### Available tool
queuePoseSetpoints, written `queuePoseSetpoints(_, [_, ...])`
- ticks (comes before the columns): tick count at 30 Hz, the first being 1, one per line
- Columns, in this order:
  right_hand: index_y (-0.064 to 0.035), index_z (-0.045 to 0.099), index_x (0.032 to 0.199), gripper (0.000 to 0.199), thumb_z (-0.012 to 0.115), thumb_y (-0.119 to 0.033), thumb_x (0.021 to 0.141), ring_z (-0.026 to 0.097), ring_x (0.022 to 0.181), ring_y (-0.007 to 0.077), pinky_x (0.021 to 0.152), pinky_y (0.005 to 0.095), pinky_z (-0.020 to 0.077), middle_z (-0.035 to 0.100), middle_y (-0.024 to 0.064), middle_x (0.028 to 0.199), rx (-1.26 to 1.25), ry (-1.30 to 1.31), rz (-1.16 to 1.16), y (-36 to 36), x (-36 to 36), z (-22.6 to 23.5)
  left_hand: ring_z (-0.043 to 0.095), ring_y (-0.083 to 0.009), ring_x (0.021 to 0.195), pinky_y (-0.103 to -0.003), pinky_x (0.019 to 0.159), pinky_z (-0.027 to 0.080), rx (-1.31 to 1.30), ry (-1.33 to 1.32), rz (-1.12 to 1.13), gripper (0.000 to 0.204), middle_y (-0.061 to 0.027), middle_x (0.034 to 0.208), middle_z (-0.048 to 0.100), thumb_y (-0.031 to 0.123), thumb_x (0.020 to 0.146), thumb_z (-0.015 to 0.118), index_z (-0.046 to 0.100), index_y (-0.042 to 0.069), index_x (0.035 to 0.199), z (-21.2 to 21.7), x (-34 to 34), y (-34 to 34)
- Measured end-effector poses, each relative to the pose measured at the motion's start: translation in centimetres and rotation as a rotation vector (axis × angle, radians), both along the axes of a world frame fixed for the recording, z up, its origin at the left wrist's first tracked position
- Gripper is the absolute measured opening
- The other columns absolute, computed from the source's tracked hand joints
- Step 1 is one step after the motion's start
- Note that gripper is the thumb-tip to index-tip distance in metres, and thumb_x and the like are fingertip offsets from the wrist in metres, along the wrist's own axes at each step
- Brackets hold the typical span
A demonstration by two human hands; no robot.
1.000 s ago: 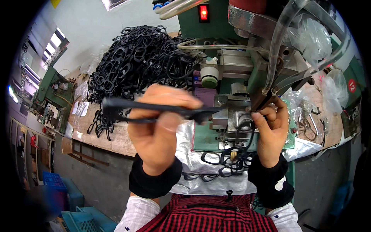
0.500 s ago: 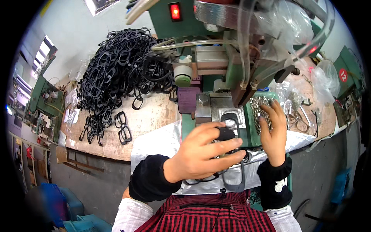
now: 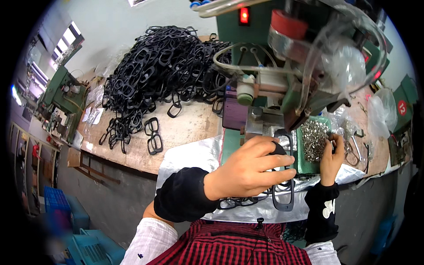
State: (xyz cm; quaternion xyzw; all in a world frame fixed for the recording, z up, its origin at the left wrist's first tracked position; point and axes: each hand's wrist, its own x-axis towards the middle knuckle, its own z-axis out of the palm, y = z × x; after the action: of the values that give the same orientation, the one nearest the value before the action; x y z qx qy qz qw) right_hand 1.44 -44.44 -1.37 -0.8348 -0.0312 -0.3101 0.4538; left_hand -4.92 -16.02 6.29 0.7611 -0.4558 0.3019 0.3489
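A wooden workbench [image 3: 187, 128] stood above grey floor [image 3: 106, 198], a green tray [image 3: 309, 167] held metal parts [image 3: 313, 139], the left hand [image 3: 249, 170] gripped a black eyeglass frame [image 3: 283, 206], and the right hand [image 3: 332, 158] curled, its hold indiscernible.

Window [image 3: 70, 39]: washed-out white, far left
Switch [image 3: 244, 16]: glowing red
Foil [image 3: 190, 152]: pale glare
Left hand [image 3: 251, 170]: well lit, fairly sharp
Tubes [image 3: 306, 84]: softly blurred
Bench [image 3: 190, 128]: front edge bowed by fisheye lens
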Motion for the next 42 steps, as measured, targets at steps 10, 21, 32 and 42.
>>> queuePoseSetpoints(10, [-0.0002, 0.059, 0.098, 0.005, 0.058, -0.004, 0.094, 0.056, 0.082, 0.0111, 0.078, 0.0245, 0.0455, 0.060, 0.0035, 0.090, 0.785, 0.037, 0.117, -1.5, -2.9, -1.4, 0.061, -0.0272, 0.108, -0.037, 0.097, 0.045, -0.304, -0.069, 1.056, 0.025, -0.0139, 0.116, 0.066, 0.000, 0.087, 0.060, 0.064, 0.001, 0.111, 0.3, -6.4, 10.9])
queuePoseSetpoints(21, [0.0012, 0.064, 0.112, 0.020, 0.062, -0.006, 0.094, 0.062, 0.092, 0.0125, 0.085, 0.0253, 0.0472, 0.067, 0.0053, 0.102, 0.736, 0.141, 0.228, 3.3, -0.2, 1.9, 0.067, -0.0374, 0.088, -0.046, 0.075, 0.052, 0.263, 0.628, 1.848, 0.059, -0.0180, 0.092, 0.069, 0.057, 0.081, 0.069, 0.059, 0.002, 0.101, -5.3, -4.0, 24.9])
queuePoseSetpoints(32, [0.0048, 0.066, 0.099, 0.014, 0.063, 0.002, 0.086, 0.059, 0.089, 0.0155, 0.086, 0.0283, 0.0453, 0.066, 0.0072, 0.094, 0.147, 0.135, -0.076, -2.2, -7.5, -0.1, 0.058, -0.0353, 0.089, -0.044, 0.075, 0.046, 0.047, 0.561, 1.378, 0.020, -0.0142, 0.090, 0.062, 0.018, 0.084, 0.069, 0.063, 0.005, 0.097, -13.8, -2.5, 25.9])
queuePoseSetpoints(42, [0.0028, 0.065, 0.095, 0.018, 0.065, 0.006, 0.077, 0.064, 0.087, 0.0193, 0.081, 0.0291, 0.0476, 0.067, 0.0089, 0.091, 0.193, -0.053, 0.363, 9.2, -1.6, 7.2, 0.050, -0.0106, 0.072, -0.025, 0.066, 0.041, -0.452, 0.493, 0.913, 0.011, -0.0020, 0.080, 0.054, 0.009, 0.091, 0.064, 0.062, 0.000, 0.097, -7.3, 2.0, 17.9])
